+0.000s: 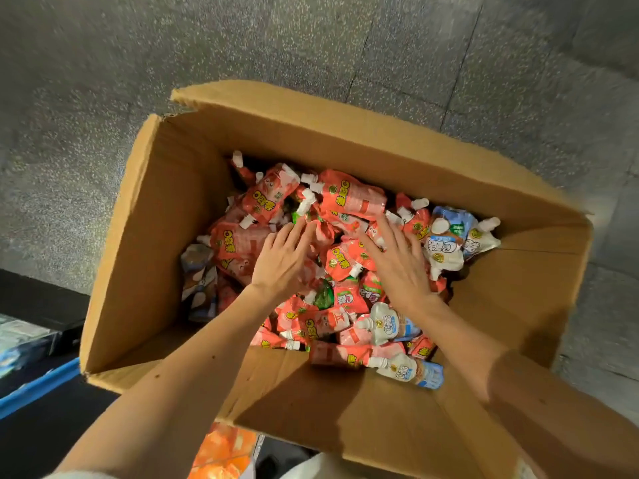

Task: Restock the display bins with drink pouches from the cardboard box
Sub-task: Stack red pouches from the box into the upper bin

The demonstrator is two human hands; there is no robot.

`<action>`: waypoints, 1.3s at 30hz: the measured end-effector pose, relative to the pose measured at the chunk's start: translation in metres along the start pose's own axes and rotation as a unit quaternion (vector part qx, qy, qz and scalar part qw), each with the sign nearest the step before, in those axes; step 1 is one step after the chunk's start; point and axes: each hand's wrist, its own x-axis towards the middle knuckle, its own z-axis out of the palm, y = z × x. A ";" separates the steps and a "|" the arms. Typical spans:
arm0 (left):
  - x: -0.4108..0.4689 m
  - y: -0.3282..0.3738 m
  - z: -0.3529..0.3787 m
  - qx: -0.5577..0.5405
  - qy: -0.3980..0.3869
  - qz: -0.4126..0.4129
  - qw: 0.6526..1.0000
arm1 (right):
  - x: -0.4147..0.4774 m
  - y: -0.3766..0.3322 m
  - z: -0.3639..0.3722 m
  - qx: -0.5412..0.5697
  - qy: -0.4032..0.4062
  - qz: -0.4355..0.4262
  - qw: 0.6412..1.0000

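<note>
A large open cardboard box (162, 216) stands on the floor, filled with several spouted drink pouches. Most are red-orange pouches (349, 198); a few are white and blue pouches (446, 243) at the right and near side. My left hand (281, 261) lies flat on the red pouches at the middle of the pile, fingers straight. My right hand (397, 261) lies beside it on the pile, fingers spread and straight. Neither hand grips a pouch. Both forearms reach in over the near flap.
Grey speckled floor (311, 46) surrounds the box. A dark shelf with a blue edge (38, 385) sits at the lower left. An orange package (224, 451) shows below the box's near flap (311, 402).
</note>
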 end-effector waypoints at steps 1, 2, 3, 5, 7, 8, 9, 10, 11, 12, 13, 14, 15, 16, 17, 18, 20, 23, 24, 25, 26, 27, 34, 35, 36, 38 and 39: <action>0.000 0.002 0.001 0.008 0.005 -0.008 1.000 | 0.000 0.001 -0.001 0.006 0.001 0.004 1.000; 0.003 0.004 0.002 0.007 0.013 -0.015 1.000 | 0.001 0.002 -0.002 0.008 -0.001 0.005 1.000; 0.005 0.006 0.000 0.000 0.018 -0.024 1.000 | 0.002 0.003 -0.003 0.005 -0.005 -0.002 1.000; 0.007 0.009 -0.006 -0.005 0.023 -0.031 0.999 | 0.005 0.007 -0.005 -0.006 -0.020 -0.016 1.000; 0.005 0.015 -0.007 0.016 0.041 0.004 0.999 | 0.008 0.011 -0.006 -0.007 -0.026 -0.026 0.999; 0.002 0.017 -0.005 0.028 0.050 0.030 0.998 | 0.008 0.013 -0.008 -0.002 -0.029 -0.028 0.999; -0.001 0.019 -0.001 0.038 0.055 0.051 0.996 | 0.007 0.014 -0.008 0.005 -0.026 -0.030 0.999; -0.004 0.019 0.002 0.044 0.059 0.063 0.995 | 0.005 0.014 -0.008 0.015 -0.024 -0.031 0.999; -0.005 0.019 0.002 0.043 0.062 0.068 0.995 | 0.004 0.015 -0.006 0.026 -0.017 -0.032 0.999; -0.005 0.018 0.001 0.037 0.061 0.065 0.995 | 0.002 0.015 -0.006 0.037 -0.016 -0.032 0.999; -0.003 0.018 -0.002 0.034 0.060 0.055 0.996 | 0.001 0.014 -0.006 0.047 -0.015 -0.034 0.998; -0.001 0.019 -0.005 0.029 0.045 0.043 0.998 | 0.000 0.014 -0.007 0.058 -0.017 -0.038 0.997; 0.001 0.020 -0.006 0.026 0.036 0.030 0.999 | -0.001 0.014 -0.007 0.071 -0.014 -0.045 0.996; 0.004 0.021 -0.007 0.025 0.023 0.016 0.999 | -0.003 0.014 -0.009 0.085 -0.012 -0.051 0.995; 0.005 0.023 -0.009 0.024 0.016 0.007 1.000 | -0.006 0.014 -0.010 0.099 -0.009 -0.054 0.994; 0.006 0.024 -0.011 0.024 0.014 0.000 1.000 | -0.008 0.013 -0.012 0.111 -0.006 -0.055 0.992; 0.005 0.025 -0.015 0.004 0.006 -0.002 1.000 | -0.013 0.014 -0.012 0.127 0.011 -0.051 0.991; 0.000 0.020 -0.018 -0.041 -0.020 -0.011 0.999 | -0.017 0.016 -0.019 0.168 0.028 -0.001 0.985; -0.004 0.019 -0.018 -0.055 -0.012 -0.017 0.998 | -0.016 0.016 -0.027 0.196 0.021 0.024 0.980; -0.008 0.019 -0.016 -0.072 0.000 -0.026 0.997 | -0.016 0.016 -0.032 0.231 0.014 0.054 0.971; -0.011 0.019 -0.016 -0.094 0.015 -0.034 0.995 | -0.015 0.015 -0.039 0.266 0.014 0.090 0.960; -0.015 0.019 -0.016 -0.126 0.024 -0.048 0.991 | -0.014 0.015 -0.042 0.311 0.011 0.135 0.941; -0.063 0.017 -0.062 -0.684 0.039 -0.185 0.705 | -0.005 -0.006 -0.076 0.527 -0.006 0.245 0.814; -0.071 0.014 -0.064 -0.707 0.044 -0.189 0.681 | -0.005 -0.011 -0.081 0.537 -0.007 0.247 0.806; -0.080 0.011 -0.068 -0.723 0.049 -0.191 0.662 | -0.005 -0.018 -0.087 0.553 -0.019 0.255 0.793; -0.101 0.005 -0.075 -0.752 0.056 -0.194 0.627 | -0.004 -0.036 -0.097 0.591 -0.050 0.252 0.765; -0.113 0.002 -0.077 -0.765 0.060 -0.190 0.613 | -0.003 -0.047 -0.102 0.606 -0.053 0.239 0.757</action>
